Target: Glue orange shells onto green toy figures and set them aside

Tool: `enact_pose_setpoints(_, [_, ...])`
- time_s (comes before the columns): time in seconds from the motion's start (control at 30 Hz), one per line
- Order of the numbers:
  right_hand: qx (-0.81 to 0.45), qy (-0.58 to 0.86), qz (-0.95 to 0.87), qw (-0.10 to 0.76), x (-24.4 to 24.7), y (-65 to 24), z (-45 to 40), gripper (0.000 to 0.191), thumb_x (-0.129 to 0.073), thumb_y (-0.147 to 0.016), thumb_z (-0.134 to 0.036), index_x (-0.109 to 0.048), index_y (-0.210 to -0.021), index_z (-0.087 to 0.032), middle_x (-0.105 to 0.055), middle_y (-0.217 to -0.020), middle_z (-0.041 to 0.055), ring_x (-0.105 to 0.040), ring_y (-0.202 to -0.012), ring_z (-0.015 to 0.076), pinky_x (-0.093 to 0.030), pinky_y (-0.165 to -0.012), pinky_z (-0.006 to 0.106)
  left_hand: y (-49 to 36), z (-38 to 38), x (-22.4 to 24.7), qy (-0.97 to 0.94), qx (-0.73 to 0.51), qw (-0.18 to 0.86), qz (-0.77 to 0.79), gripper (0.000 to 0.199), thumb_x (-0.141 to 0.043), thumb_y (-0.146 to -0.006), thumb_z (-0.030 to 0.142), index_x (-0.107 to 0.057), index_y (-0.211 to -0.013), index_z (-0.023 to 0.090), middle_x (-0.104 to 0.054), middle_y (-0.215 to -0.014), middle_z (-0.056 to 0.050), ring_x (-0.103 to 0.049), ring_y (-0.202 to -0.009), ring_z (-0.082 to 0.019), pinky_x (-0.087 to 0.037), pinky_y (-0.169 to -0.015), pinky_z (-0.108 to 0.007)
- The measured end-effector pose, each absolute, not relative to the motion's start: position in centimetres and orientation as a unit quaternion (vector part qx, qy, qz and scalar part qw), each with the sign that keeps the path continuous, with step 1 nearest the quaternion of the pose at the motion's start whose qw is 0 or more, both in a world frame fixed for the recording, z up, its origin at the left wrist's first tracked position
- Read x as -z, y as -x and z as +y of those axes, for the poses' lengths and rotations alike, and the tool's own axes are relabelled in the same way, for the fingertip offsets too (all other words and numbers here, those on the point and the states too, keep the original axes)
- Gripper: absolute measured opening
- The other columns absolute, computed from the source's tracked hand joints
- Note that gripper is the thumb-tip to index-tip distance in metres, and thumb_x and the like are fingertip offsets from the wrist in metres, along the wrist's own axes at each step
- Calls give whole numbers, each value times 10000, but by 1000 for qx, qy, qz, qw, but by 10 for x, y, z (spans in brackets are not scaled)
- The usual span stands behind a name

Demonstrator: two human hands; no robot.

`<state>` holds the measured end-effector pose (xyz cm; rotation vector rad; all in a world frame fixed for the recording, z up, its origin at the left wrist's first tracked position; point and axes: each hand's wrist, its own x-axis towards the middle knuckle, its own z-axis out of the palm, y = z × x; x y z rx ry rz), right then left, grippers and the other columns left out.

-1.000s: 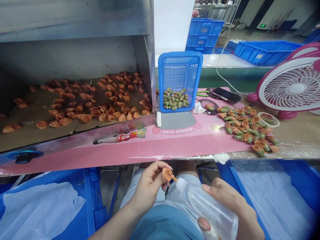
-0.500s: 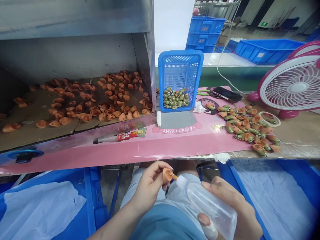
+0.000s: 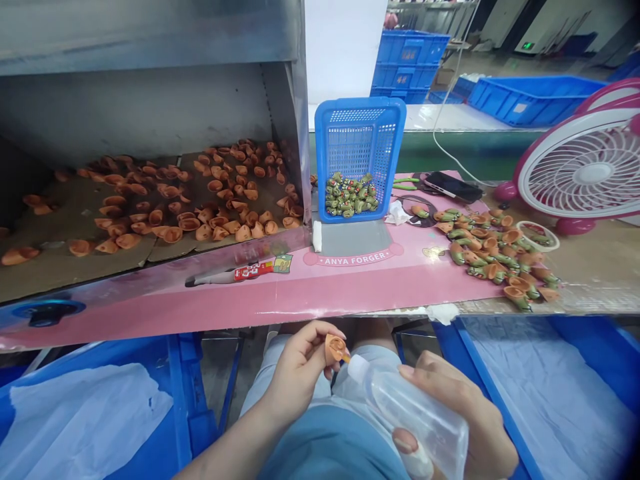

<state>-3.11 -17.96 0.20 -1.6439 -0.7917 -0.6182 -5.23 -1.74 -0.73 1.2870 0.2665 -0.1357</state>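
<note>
Between the thumb and fingers of my left hand (image 3: 295, 370) is a small orange hollow cup-shaped piece (image 3: 335, 348), its open side facing up toward me. My right hand (image 3: 463, 403) is wrapped round a clear plastic squeeze bottle (image 3: 417, 407) with a white cap. The bottle lies tilted, its narrow orange-brown tip at the rim of the orange piece or just inside it; I cannot tell which. Both hands are above my lap, in front of the table's near edge. One fingertip of the right hand, next to a white wrap, shows below the bottle.
Many orange pieces (image 3: 187, 222) lie in a metal booth at left. A blue basket (image 3: 360, 103) holds small green pieces. Green-and-orange pieces (image 3: 495, 250) are heaped at right near a pink fan (image 3: 595, 170), a phone (image 3: 455, 187) and green-handled pliers (image 3: 406, 183). Blue crates (image 3: 183, 400) flank my legs.
The bottle and my right hand have shifted slightly left, bringing the tip further toward the orange piece. My left hand stays nearly still.
</note>
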Motion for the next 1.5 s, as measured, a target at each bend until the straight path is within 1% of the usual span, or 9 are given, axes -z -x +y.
enact_pose_setpoints(0.1, [255, 704, -338, 570, -3, 31, -180, 407, -604, -648, -246, -538, -1030, -125, -478, -592, 18, -389, -454, 116, -298, -404, 265, 52, -18, 7, -599, 56, 788, 129, 78, -530, -750, 212, -552, -808, 164, -591, -686, -24, -466, -546, -101, -375, -476, -201])
enact_pose_setpoints(0.4, [259, 706, -350, 558, -6, 30, -181, 359, -592, -651, -244, -550, -970, -85, -449, -578, 17, -395, -461, 116, -323, -398, 263, 51, -15, 9, -602, 43, 786, 138, 93, -509, -770, 243, -535, -814, 166, -580, -674, -10, -465, -548, -97, -369, -474, -199])
enact_pose_setpoints(0.63, [257, 700, -382, 546, -7, 26, -181, 366, -583, -631, -170, -532, -973, -50, -520, -636, 68, -410, -496, 132, -313, -403, 274, 50, -15, 11, -606, 33, 782, 146, 78, -510, -772, 227, -533, -812, 164, -574, -682, -5, -453, -552, -84, -367, -495, -194])
enact_pose_setpoints(0.93, [252, 715, -378, 531, -3, 25, -183, 397, -597, -602, -140, -529, -984, -52, -517, -634, 54, -429, -510, 138, -328, -416, 278, 50, -14, 14, -607, 30, 781, 144, 69, -516, -766, 219, -530, -807, 165, -555, -685, 3, -458, -581, -91, -365, -479, -189])
enact_pose_setpoints(1.1, [266, 718, -371, 526, -2, 26, -185, 412, -604, -594, -137, -530, -990, -49, -526, -655, 64, -426, -522, 139, -333, -424, 282, 49, -15, 15, -612, 37, 777, 143, 59, -503, -768, 200, -528, -808, 164, -560, -681, 1, -458, -573, -90, -367, -479, -189])
enact_pose_setpoints(1.37, [289, 719, -352, 525, -1, 26, -183, 405, -608, -605, -129, -543, -997, -52, -544, -667, 63, -433, -528, 140, -326, -435, 283, 49, -16, 15, -612, 55, 775, 149, 76, -506, -767, 224, -528, -804, 161, -567, -686, -8, -464, -571, -94, -371, -475, -192])
enact_pose_setpoints(1.5, [298, 716, -355, 521, -2, 27, -183, 408, -612, -602, -130, -544, -996, -46, -550, -687, 67, -449, -546, 146, -344, -447, 291, 49, -17, 14, -613, 58, 774, 149, 76, -506, -764, 216, -532, -802, 156, -549, -691, -5, -460, -560, -89, -368, -467, -192])
